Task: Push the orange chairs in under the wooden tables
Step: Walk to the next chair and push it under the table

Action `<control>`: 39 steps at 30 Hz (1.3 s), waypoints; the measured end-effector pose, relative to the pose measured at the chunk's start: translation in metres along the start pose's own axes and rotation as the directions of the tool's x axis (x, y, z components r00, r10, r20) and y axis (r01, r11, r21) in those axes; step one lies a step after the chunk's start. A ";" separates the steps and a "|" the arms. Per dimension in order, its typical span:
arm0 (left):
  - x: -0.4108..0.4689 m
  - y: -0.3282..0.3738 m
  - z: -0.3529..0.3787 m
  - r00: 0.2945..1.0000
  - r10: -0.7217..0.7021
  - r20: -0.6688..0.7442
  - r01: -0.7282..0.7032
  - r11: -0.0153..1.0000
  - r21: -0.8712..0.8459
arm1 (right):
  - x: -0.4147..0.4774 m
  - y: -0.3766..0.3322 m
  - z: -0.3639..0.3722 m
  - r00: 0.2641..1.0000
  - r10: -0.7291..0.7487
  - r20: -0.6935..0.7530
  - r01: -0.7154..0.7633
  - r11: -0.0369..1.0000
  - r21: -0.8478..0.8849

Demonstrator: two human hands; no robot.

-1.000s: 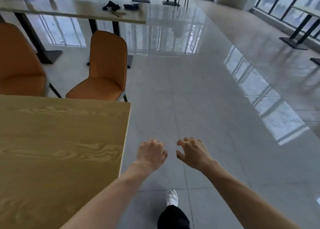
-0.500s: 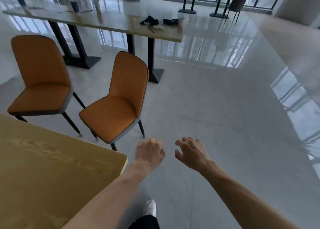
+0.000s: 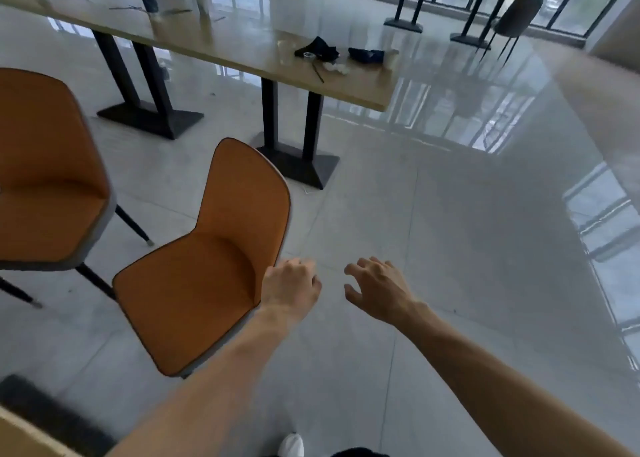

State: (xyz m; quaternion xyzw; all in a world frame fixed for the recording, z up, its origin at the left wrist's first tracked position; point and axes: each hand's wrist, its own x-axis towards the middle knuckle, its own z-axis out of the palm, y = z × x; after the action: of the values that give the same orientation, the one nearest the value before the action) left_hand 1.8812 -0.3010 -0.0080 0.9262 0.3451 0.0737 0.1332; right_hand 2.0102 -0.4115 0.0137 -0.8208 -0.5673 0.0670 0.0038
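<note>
Orange chairs, two of them, stand on the tiled floor (image 3: 450,248) between tables: the nearer chair (image 3: 207,276) at centre left, the second chair (image 3: 45,179) at the left edge, both out from under the wooden table (image 3: 242,51) behind them. Both bare arms reach forward. The left hand (image 3: 291,287) hovers beside the nearer chair's back, fingers loosely curled, perhaps brushing it. The right hand (image 3: 377,290) hangs over the floor, fingers spread, empty. No legible writing.

Orange chairs (image 3: 204,283) with grey edging, pale wooden table (image 3: 242,44) on black legs, glossy grey floor (image 3: 450,231)
</note>
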 end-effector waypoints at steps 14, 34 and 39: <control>0.222 -0.036 0.018 0.876 -0.464 -0.131 0.453 0.885 -0.104 | 0.289 0.088 -0.026 0.896 -0.444 -0.003 0.444 0.896 -0.003; 0.356 -0.080 0.069 0.217 -0.976 -0.017 0.942 0.214 -0.259 | 0.566 0.016 -0.005 0.105 -0.973 0.207 0.994 0.099 -0.038; 0.367 -0.082 0.069 0.097 -0.995 -0.033 0.962 0.103 -0.253 | 0.597 -0.014 0.003 -0.150 -0.935 0.320 0.977 -0.191 -0.100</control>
State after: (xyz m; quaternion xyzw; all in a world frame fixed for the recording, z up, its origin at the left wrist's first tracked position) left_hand 2.1216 -0.0131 -0.0819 0.4341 0.8764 0.0851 0.1906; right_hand 2.2041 0.1496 -0.0518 -0.0870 -0.9898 0.0040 -0.1130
